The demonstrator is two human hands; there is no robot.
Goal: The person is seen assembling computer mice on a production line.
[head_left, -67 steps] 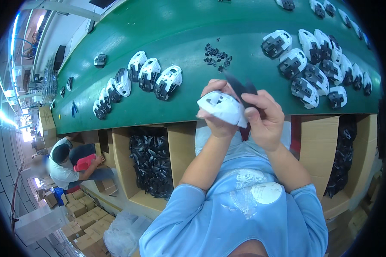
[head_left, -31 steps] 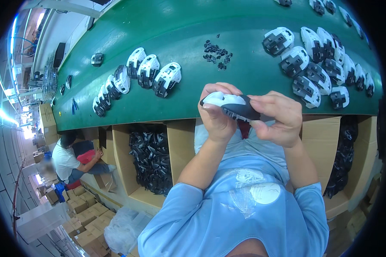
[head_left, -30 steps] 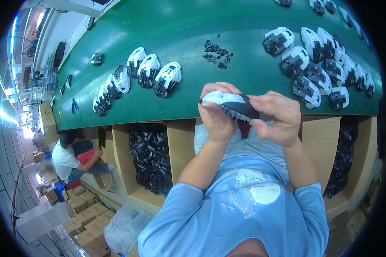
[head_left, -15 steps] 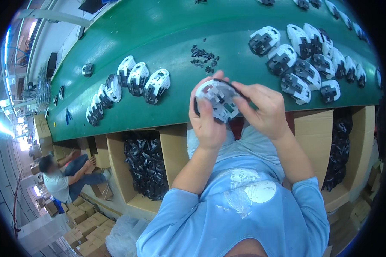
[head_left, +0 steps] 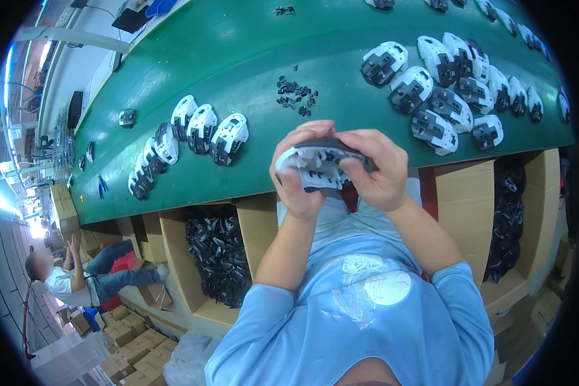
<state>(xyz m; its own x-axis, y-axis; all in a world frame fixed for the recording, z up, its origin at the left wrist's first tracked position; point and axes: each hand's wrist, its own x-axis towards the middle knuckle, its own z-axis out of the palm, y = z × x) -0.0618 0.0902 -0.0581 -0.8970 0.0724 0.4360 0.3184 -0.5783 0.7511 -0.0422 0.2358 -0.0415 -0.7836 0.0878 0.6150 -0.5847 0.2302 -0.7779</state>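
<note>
A curved white plastic shell with black trim (head_left: 316,170) is held over the table's near edge, its ribbed inside facing me. My left hand (head_left: 296,183) is closed round its left side, thumb at the lower rim. Gripping the right side is my right hand (head_left: 381,168), its fingers over the dark upper edge and its thumb pressed near the inside. Both hands hide parts of the shell. Just beyond them, a loose pile of small black plastic pieces (head_left: 294,94) lies on the green table (head_left: 251,77).
Similar white-and-black shells stand in a row (head_left: 229,139) at left and a larger group (head_left: 434,131) at right. Cardboard boxes of black parts (head_left: 217,260) (head_left: 509,212) sit below the table edge. Blue-handled pliers (head_left: 103,186) lie far left. Another person (head_left: 77,280) sits beyond.
The shell has tilted, with its dark edge now on top, and my right fingers have wrapped over it. My view has shifted slightly. The other person has leaned back and raised their hands.
</note>
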